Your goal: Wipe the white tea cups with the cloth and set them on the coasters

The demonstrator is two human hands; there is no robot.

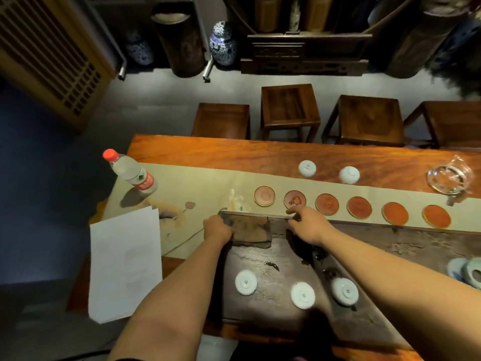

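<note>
A folded brown cloth lies at the far left corner of the dark tea tray. My left hand rests on the cloth's left edge, fingers curled on it. My right hand hovers just right of the cloth at the tray's far rim, fingers bent, holding nothing. Three white tea cups stand upside down on the tray. Two more upturned cups sit beyond the runner. Several round red-brown coasters line the runner, all bare.
A water bottle stands at the table's far left. White paper sheets lie to the left of the tray. A glass pitcher sits far right, a blue-and-white vessel at the right edge. Wooden stools stand behind the table.
</note>
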